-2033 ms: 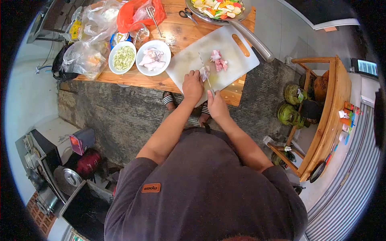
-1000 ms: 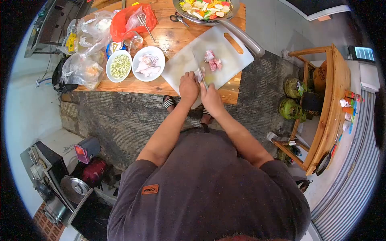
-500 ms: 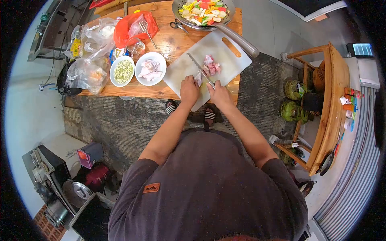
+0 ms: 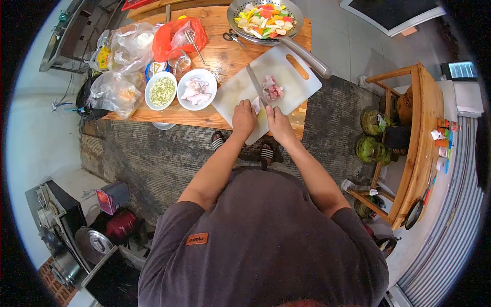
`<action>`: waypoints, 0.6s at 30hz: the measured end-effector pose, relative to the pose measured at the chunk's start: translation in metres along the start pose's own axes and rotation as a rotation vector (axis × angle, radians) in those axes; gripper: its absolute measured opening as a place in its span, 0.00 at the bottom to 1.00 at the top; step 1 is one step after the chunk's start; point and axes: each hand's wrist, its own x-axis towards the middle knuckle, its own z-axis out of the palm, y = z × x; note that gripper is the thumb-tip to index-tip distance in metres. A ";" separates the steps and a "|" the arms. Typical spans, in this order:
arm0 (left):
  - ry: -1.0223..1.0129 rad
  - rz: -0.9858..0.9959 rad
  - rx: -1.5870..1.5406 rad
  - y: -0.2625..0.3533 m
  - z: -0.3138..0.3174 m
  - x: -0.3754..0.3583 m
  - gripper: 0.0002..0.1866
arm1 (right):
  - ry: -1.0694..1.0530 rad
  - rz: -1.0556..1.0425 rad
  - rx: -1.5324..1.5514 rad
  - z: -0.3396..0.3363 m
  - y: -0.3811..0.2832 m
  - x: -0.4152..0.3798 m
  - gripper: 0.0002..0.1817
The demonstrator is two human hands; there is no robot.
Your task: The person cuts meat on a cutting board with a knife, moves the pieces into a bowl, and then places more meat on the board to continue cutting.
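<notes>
A white cutting board (image 4: 294, 94) lies at an angle over the front edge of the wooden table. My right hand (image 4: 279, 124) is wrapped round the handle of a knife (image 4: 254, 79), its blade pointing up and left across the board. Just left of the blade, my left hand (image 4: 244, 118) presses its fingers on a pale piece of meat (image 4: 256, 105). Cut pink pieces of meat (image 4: 272, 88) form a small pile right of the blade. Left of the board stand a white bowl of raw meat (image 4: 197, 90) and a bowl of shredded green food (image 4: 162, 91).
A pan of cut vegetables (image 4: 264, 21) sits at the table's back, its handle reaching over the board's corner. Scissors (image 4: 233, 38), a red plastic bag (image 4: 176, 38) and clear bags (image 4: 116, 92) are on the table (image 4: 220, 56). A wooden shelf (image 4: 428, 128) stands at right.
The knife blade stands more upright in view, and my right hand has turned slightly with it. The whole view has shifted a little. My left hand still holds the meat.
</notes>
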 end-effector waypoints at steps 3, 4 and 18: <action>-0.004 0.003 0.006 -0.002 0.000 -0.001 0.09 | 0.031 -0.008 -0.041 0.011 -0.003 0.008 0.31; 0.000 0.011 0.003 -0.002 0.001 -0.001 0.09 | 0.027 -0.009 -0.044 0.015 -0.003 0.012 0.31; 0.033 0.003 -0.027 -0.006 0.008 -0.001 0.09 | -0.008 0.086 -0.252 0.036 -0.023 0.017 0.33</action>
